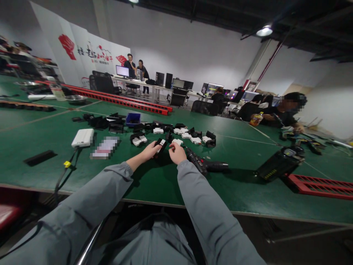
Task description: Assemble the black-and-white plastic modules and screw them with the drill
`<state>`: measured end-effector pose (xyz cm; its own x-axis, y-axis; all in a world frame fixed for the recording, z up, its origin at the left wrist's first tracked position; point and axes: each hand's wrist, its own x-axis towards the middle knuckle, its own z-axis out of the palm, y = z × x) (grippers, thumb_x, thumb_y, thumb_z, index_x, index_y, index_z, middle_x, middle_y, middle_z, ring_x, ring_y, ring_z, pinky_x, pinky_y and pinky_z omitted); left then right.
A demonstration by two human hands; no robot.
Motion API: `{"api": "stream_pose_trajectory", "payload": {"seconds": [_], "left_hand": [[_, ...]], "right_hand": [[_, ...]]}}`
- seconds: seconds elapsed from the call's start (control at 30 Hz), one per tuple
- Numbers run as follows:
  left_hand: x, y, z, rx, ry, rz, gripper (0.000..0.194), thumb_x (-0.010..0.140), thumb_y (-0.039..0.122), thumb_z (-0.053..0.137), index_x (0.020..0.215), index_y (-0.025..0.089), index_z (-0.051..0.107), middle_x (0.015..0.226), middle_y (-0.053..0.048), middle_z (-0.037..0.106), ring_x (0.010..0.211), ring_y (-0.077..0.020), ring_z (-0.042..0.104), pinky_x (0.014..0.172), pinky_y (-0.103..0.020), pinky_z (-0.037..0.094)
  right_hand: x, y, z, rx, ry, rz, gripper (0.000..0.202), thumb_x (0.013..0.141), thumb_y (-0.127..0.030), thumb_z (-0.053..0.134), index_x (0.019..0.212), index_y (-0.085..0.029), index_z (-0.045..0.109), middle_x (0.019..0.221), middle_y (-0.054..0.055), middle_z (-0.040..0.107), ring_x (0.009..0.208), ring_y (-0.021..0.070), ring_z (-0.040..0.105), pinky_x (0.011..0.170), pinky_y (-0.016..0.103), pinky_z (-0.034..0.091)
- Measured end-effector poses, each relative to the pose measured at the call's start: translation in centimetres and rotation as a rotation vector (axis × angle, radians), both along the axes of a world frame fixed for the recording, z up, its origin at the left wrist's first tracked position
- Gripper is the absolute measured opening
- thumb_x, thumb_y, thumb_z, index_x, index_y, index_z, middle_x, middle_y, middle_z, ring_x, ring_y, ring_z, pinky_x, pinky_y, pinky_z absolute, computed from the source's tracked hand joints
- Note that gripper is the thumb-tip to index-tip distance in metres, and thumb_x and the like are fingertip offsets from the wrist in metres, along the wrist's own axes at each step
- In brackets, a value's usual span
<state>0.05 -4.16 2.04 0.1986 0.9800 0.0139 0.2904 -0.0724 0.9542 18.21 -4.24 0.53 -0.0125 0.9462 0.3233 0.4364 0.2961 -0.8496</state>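
Observation:
My left hand [150, 151] is closed around a small black housing with a white piece [162, 142] on it, held just above the green table. Close by on the right, my right hand [177, 152] has its fingers curled into a pinch; whatever they may hold is too small to make out. A black cordless drill [205, 163] lies on its side against the right sleeve. Beyond both hands are several white plastic parts [186, 135] and black housings [210, 141], loosely strewn. One black-and-white part [138, 139] lies just past my left hand.
A blue bin [133, 119] stands behind the parts. On the left are a white box [83, 137] with a cable and a black strip [40, 157]. A black canister-like object [280, 163] and red rail [322, 186] lie right. Another person [289, 108] works at the far right.

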Motion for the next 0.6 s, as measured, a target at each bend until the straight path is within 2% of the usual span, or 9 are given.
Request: {"api": "stream_pose_trajectory", "payload": {"seconds": [0.07, 0.13, 0.2, 0.3, 0.6], "left_hand": [[0.02, 0.09, -0.11, 0.005, -0.005, -0.013, 0.040, 0.084, 0.040, 0.051, 0.117, 0.018, 0.050, 0.070, 0.000, 0.059, 0.045, -0.0113, 0.054, 0.036, -0.019, 0.032], [0.03, 0.20, -0.25, 0.013, -0.004, -0.023, 0.041, 0.084, 0.040, 0.051, 0.118, 0.017, 0.050, 0.068, 0.000, 0.059, 0.045, -0.0116, 0.054, 0.036, -0.020, 0.032], [0.02, 0.30, -0.38, 0.018, 0.000, -0.028, 0.042, 0.084, 0.039, 0.051, 0.120, 0.017, 0.049, 0.068, 0.000, 0.058, 0.044, -0.0120, 0.054, 0.035, -0.020, 0.033], [-0.01, 0.33, -0.38, 0.012, 0.004, -0.027, 0.043, 0.085, 0.038, 0.050, 0.121, 0.017, 0.048, 0.067, 0.000, 0.058, 0.044, -0.0123, 0.054, 0.035, -0.020, 0.033], [-0.11, 0.21, -0.34, 0.021, 0.013, -0.025, 0.037, 0.086, 0.037, 0.048, 0.117, 0.017, 0.050, 0.069, 0.000, 0.058, 0.045, -0.0124, 0.056, 0.035, -0.019, 0.034]], "right_hand": [[0.45, -0.44, 0.20, 0.018, -0.309, -0.037, 0.018, 0.076, -0.024, 0.059, 0.094, -0.021, 0.061, 0.089, 0.003, 0.064, 0.084, 0.0192, 0.059, 0.076, 0.031, 0.044], [0.57, -0.79, 0.38, 0.004, -0.617, -0.053, 0.024, 0.078, -0.030, 0.059, 0.100, -0.021, 0.060, 0.101, 0.007, 0.064, 0.091, 0.0218, 0.060, 0.077, 0.032, 0.045], [0.49, -0.98, 0.50, -0.023, -0.775, -0.041, 0.028, 0.080, -0.038, 0.060, 0.102, -0.020, 0.060, 0.105, 0.010, 0.063, 0.093, 0.0234, 0.062, 0.074, 0.032, 0.045], [0.29, -1.03, 0.53, -0.029, -0.839, -0.020, 0.024, 0.083, -0.039, 0.058, 0.097, -0.020, 0.062, 0.103, 0.011, 0.063, 0.091, 0.0239, 0.063, 0.072, 0.031, 0.045], [0.06, -0.86, 0.33, -0.021, -0.808, -0.001, 0.017, 0.084, -0.031, 0.058, 0.096, -0.021, 0.065, 0.101, 0.010, 0.064, 0.088, 0.0232, 0.064, 0.070, 0.030, 0.044]]}}
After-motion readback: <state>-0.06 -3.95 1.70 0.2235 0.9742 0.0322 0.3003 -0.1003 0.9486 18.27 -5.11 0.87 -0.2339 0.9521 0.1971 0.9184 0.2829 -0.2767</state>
